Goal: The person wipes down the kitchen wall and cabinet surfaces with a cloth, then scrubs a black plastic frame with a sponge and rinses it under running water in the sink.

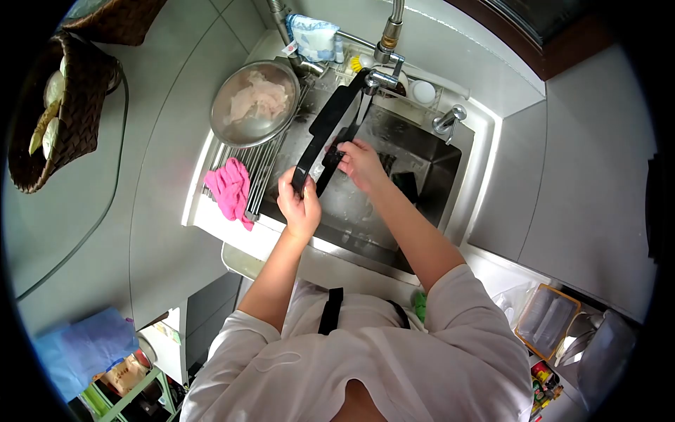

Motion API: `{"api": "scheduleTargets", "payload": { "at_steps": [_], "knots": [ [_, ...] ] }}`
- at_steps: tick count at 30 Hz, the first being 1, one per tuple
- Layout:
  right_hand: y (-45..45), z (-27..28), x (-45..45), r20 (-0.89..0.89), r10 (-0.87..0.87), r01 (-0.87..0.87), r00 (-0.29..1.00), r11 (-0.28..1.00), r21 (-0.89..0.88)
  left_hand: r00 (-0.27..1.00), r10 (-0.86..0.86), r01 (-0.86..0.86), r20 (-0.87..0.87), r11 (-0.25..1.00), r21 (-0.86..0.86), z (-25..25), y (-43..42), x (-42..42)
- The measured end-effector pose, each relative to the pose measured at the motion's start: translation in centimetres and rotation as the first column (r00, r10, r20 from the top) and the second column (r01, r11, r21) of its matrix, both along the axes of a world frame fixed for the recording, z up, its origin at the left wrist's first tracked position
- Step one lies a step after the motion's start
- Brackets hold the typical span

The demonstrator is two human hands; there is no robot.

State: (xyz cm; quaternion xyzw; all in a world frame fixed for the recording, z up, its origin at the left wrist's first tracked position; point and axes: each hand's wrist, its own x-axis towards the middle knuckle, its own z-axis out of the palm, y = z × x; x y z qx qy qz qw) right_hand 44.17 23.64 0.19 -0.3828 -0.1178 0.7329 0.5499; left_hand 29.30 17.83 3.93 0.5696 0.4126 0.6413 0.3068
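Observation:
A long black frame-like part is held at a slant over the steel sink, its upper end at the faucet. My left hand is closed round its lower end, with the thumb on top. My right hand touches its inner side near the middle, fingers bent together; the fingertips are partly hidden. Water wets the sink bottom, where a dark object lies beside my right forearm.
Left of the sink, a metal bowl with pale pieces and a pink cloth rest on a drying rack. A blue-white towel hangs behind. A soap dispenser stands right; a woven basket is far left.

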Motion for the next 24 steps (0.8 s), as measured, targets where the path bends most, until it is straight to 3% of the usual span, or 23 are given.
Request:
{"api": "scheduleTargets", "payload": {
  "at_steps": [7, 8, 9, 11, 13, 14, 15, 16, 17, 19, 20, 23, 24],
  "knots": [
    [0.4, -1.3, -1.2, -0.032, -0.042, 0.042, 0.999, 0.999, -0.012, 1.0, 0.015, -0.015, -0.016, 0.999, -0.029, -4.3, -3.0, -0.2],
    [0.6, -2.3, -1.3, -0.012, -0.034, 0.033, 0.999, 0.999, -0.01, 0.995, 0.008, -0.015, -0.097, 0.997, -0.072, -4.9, -3.9, -0.2],
    [0.5, -2.2, -1.3, -0.03, -0.008, 0.009, 1.0, 0.999, 0.042, 0.993, -0.064, 0.049, -0.098, 0.988, -0.149, -4.9, -4.7, -0.2],
    [0.3, -2.1, -1.3, -0.061, 0.046, -0.037, 0.997, 0.989, 0.146, 0.911, -0.221, 0.207, -0.35, 0.975, -0.076, -5.0, -5.4, -0.5],
    [0.7, -2.6, -1.7, 0.005, 0.042, -0.042, 0.999, 0.995, 0.088, 0.828, -0.399, 0.43, -0.392, 0.903, -0.011, 0.4, -3.9, 0.0],
    [0.5, -2.1, -1.7, 0.081, 0.079, -0.086, 0.994, 0.992, 0.089, 0.849, -0.402, 0.412, -0.342, 0.91, -0.049, 0.2, -3.6, -0.1],
    [0.3, -1.0, -1.5, 0.156, 0.117, -0.132, 0.981, 0.988, 0.085, 0.888, -0.298, 0.303, -0.35, 0.952, -0.043, -0.4, -3.0, -0.1],
    [0.3, 0.3, -0.9, 0.295, 0.179, -0.21, 0.939, 0.975, 0.077, 0.935, -0.24, 0.202, -0.262, 0.966, -0.163, -0.8, -2.3, 0.2],
    [0.1, 1.0, -0.8, 0.319, 0.217, -0.24, 0.922, 0.97, 0.035, 0.969, -0.165, 0.108, -0.182, 0.951, -0.289, -1.2, -1.4, 0.5],
    [-0.4, 1.6, -0.6, 0.293, 0.28, -0.307, 0.914, 0.95, 0.05, 0.978, -0.1, 0.175, 0.182, 0.868, -0.465, -1.3, 1.2, 0.8],
    [-0.6, 1.8, -0.5, 0.301, 0.306, -0.339, 0.903, 0.939, 0.062, 0.964, -0.051, 0.187, 0.262, 0.829, -0.526, -2.0, 2.6, 0.6],
    [-1.1, 1.6, -0.1, 0.348, 0.374, -0.43, 0.86, 0.897, 0.1, 0.763, -0.074, 0.543, 0.642, 0.612, -0.575, -2.2, 6.0, 0.0],
    [-1.2, 1.4, 0.0, 0.381, 0.39, -0.462, 0.839, 0.879, 0.117, 0.76, -0.121, 0.574, 0.638, 0.584, -0.574, -2.1, 6.6, 0.0]
  ]
}}
